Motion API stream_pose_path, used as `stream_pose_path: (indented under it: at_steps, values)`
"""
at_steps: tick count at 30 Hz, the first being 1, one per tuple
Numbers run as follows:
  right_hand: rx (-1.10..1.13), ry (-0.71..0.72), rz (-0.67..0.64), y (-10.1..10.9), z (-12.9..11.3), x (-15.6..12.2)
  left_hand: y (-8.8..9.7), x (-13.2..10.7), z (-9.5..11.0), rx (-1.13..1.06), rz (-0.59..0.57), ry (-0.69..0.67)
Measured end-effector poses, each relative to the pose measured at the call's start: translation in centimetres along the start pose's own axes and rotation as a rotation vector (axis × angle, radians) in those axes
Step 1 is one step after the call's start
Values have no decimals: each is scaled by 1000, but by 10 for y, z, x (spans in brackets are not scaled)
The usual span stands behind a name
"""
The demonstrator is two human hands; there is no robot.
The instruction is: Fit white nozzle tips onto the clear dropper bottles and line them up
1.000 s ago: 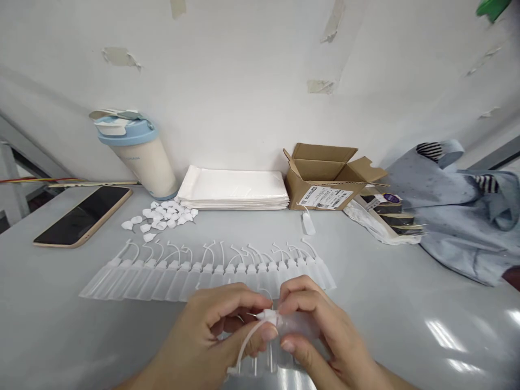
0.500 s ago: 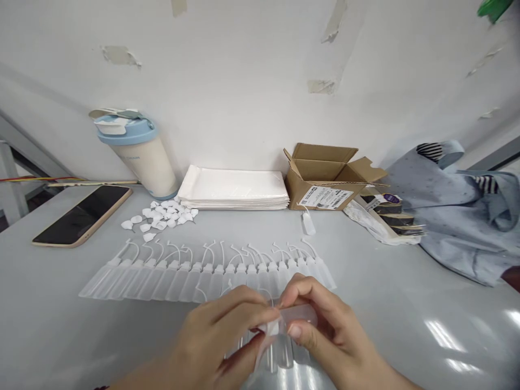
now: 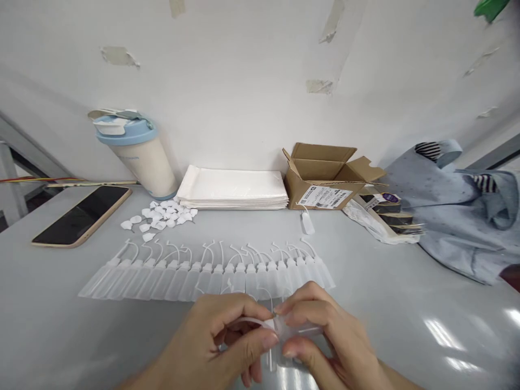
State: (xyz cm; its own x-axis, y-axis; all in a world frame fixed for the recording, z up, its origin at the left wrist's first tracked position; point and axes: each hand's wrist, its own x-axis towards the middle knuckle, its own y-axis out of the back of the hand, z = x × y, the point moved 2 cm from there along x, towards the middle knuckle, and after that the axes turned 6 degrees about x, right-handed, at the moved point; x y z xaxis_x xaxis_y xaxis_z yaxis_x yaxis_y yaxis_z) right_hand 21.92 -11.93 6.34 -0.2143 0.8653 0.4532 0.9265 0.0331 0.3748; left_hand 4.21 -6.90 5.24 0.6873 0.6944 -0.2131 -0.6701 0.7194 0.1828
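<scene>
My right hand (image 3: pixel 335 330) is closed around a translucent plastic squeeze bottle (image 3: pixel 303 329) lying sideways. At the bottle's neck, my left hand (image 3: pixel 215 341) pinches a white nozzle cap (image 3: pixel 268 323) with a thin curved tube that runs back towards the left palm. Cap and bottle meet between my fingertips; whether the cap is fully seated is hidden. More translucent bottles (image 3: pixel 271 357) lie beneath my hands, mostly covered. Beyond them stretches a row of similar squeeze bottles (image 3: pixel 195 284), capped, their thin tubes pointing away from me.
Small white caps (image 3: pixel 162 216) lie piled near a phone (image 3: pixel 81 216) and a tumbler (image 3: pixel 142 162). Along the wall are stacked white envelopes (image 3: pixel 235 187) and an open cardboard box (image 3: pixel 320 184). A single small bottle (image 3: pixel 307 222) lies before the box. Blue cloth (image 3: pixel 455 216) sits right.
My left fingers have shifted their grip at the cap, and the tube now shows curving into the left hand. My right fingers have moved over the bottle near its neck.
</scene>
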Motion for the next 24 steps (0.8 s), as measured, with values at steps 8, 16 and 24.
stream_pose_path:
  at_steps: [8,16,24]
  values:
    - [411,-626,-31,-3,6,0,-17,-11,-17,675,353,-536]
    - [102,-280,-27,6,3,0,-1,-3,7,441,183,-410]
    - [-18,29,-44,8,-3,7,2,-1,15,383,115,-219]
